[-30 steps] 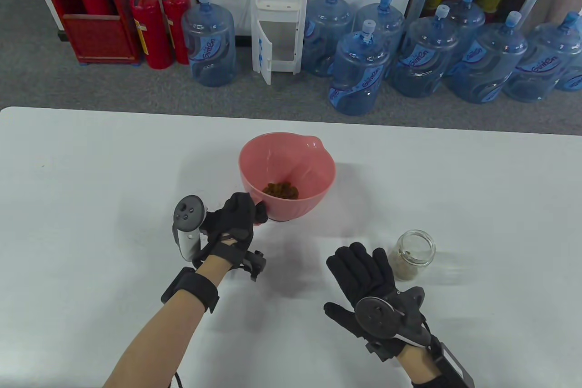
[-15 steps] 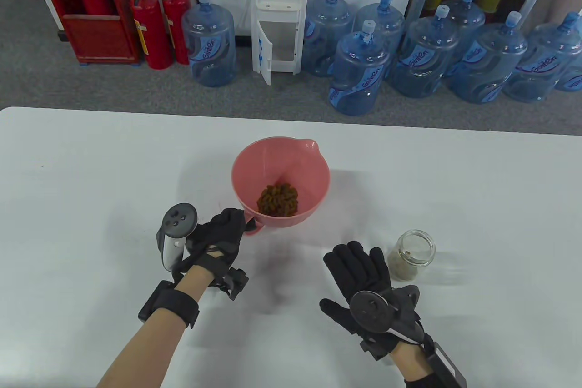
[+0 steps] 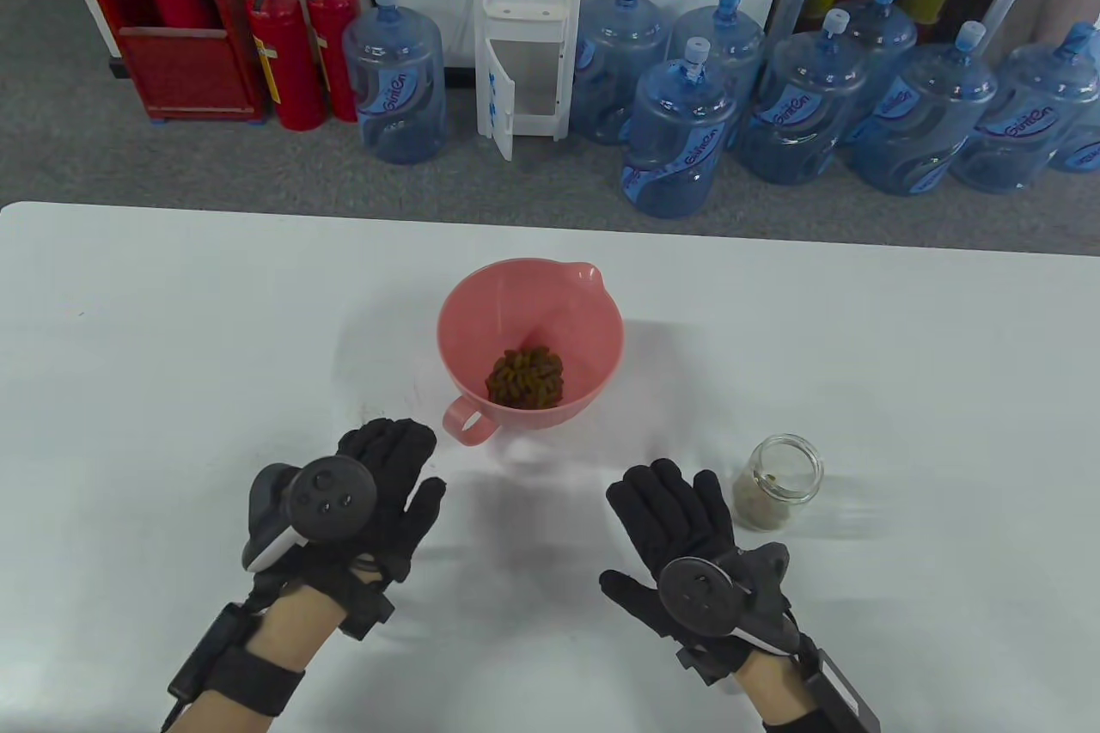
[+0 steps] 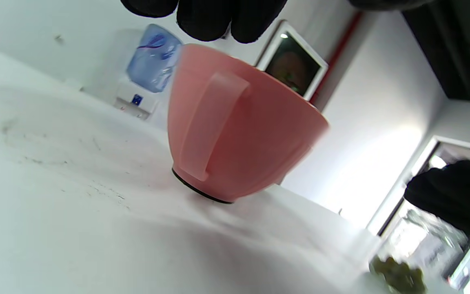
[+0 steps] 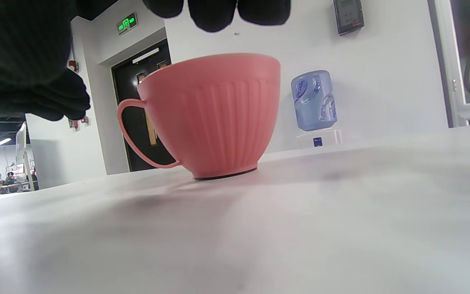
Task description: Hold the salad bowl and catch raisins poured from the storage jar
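- Ahead of your left hand (image 3: 378, 492), the pink salad bowl (image 3: 530, 342) stands upright on the white table (image 3: 172, 320), its loop handle (image 3: 467, 422) turned back toward you and just beyond that hand's fingertips, not touching them.
- Your left hand lies palm down with the fingers spread flat and holds nothing; its tracker (image 3: 331, 499) sits on the back of the hand.
- From the left wrist view, the fingertips (image 4: 206, 16) hang above the bowl's near rim with a gap under them, and the handle (image 4: 210, 126) faces the camera.
- Inside the bowl, a small heap of brown raisins (image 3: 526, 376) sits at the bottom, nearer your side than the pouring lip (image 3: 589, 273), which points away from you.
- Your right hand (image 3: 679, 527) also lies open, palm down, fingers stretched forward, gripping nothing; its tracker (image 3: 700, 591) rides near the wrist.
- Just beside that hand's outer edge, on its far right, the glass storage jar (image 3: 780, 482) stands upright with no lid on it; you can see pale contents low inside, but what they are is unclear.
- From the right wrist view, the bowl (image 5: 214, 118) stands ahead and a little left of the fingertips (image 5: 214, 14), resting on its dark base ring, well clear of the glove.
- Both hands sit nearer you than the bowl, one on each side of it.
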Demonstrator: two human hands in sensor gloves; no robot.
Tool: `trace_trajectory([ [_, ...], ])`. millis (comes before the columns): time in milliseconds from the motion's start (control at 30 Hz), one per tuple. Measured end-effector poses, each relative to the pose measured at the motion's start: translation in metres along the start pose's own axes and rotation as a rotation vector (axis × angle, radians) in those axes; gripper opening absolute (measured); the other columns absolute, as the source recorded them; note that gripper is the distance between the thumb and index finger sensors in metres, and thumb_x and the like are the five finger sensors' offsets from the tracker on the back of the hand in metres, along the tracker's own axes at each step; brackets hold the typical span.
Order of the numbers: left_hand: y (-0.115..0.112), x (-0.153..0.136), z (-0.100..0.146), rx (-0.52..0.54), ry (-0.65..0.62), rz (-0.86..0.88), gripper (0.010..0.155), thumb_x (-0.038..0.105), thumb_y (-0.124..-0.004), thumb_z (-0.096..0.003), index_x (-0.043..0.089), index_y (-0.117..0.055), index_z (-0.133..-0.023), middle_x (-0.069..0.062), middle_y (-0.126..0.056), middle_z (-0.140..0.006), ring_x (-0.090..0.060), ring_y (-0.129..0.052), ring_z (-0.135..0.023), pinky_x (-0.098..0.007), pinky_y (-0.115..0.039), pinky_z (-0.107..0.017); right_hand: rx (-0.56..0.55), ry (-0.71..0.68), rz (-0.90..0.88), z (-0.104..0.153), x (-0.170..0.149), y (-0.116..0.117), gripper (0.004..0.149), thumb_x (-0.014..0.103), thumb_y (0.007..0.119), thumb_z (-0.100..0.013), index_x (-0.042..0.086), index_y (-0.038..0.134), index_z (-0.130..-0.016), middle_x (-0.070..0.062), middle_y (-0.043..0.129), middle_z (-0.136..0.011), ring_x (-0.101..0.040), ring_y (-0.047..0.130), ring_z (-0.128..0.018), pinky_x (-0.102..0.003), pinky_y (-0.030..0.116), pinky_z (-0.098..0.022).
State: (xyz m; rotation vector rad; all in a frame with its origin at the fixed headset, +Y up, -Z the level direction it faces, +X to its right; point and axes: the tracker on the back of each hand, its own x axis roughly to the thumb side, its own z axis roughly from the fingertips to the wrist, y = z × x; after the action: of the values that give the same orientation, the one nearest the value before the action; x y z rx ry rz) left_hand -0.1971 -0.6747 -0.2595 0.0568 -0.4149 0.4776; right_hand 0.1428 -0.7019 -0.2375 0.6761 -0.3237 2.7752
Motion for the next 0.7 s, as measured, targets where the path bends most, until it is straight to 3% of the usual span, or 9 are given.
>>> trace_trajectory([
  [333,-0.023,0.040,0.027,-0.042,-0.144,-0.227,0.072,0.056,-0.059,-0.0451,0.022,-0.049,-0.107,-0.010,-0.043,-0.113,-0.048,-0.037,-0.107,-0.060,-0.028,-0.073,0.001,-0.016,-0.009,0.002,0.004,0.002,0.091,0.069,0.076,-0.033,0.038,0.028,-0.104,0.005,0.029,-0.113,-0.026,0.035,-0.110,-0.057,0.023,-0.078],
  [433,-0.035,0.038,0.030,-0.072,-0.149,-0.264,0.074,0.058,-0.059,-0.0450,0.025,-0.044,-0.109,-0.007,-0.032,-0.115,-0.043,-0.026,-0.111,-0.060,-0.025,-0.073,0.005,-0.016,-0.007,0.002,0.005,0.003,0.091,0.069,0.075,-0.033,0.038,0.027,-0.104,0.005,0.028,-0.113,-0.026,0.034,-0.110,-0.057,0.023,-0.078],
  [533,-0.047,0.033,0.032,-0.103,-0.136,-0.306,0.076,0.062,-0.059,-0.0448,0.032,-0.030,-0.109,-0.004,-0.019,-0.114,-0.039,-0.016,-0.111,-0.060,-0.021,-0.073,0.010,-0.014,-0.008,0.002,0.005,0.003,0.091,0.069,0.075,-0.033,0.038,0.027,-0.104,0.005,0.028,-0.113,-0.026,0.034,-0.110,-0.058,0.023,-0.078],
  [700,-0.058,0.026,0.033,-0.126,-0.123,-0.303,0.077,0.065,-0.057,-0.0444,0.037,-0.023,-0.107,-0.003,-0.012,-0.113,-0.038,-0.010,-0.110,-0.059,-0.019,-0.073,0.017,-0.013,-0.007,0.002,0.005,0.004,0.091,0.069,0.075,-0.033,0.038,0.027,-0.104,0.005,0.028,-0.113,-0.026,0.034,-0.110,-0.058,0.023,-0.078],
])
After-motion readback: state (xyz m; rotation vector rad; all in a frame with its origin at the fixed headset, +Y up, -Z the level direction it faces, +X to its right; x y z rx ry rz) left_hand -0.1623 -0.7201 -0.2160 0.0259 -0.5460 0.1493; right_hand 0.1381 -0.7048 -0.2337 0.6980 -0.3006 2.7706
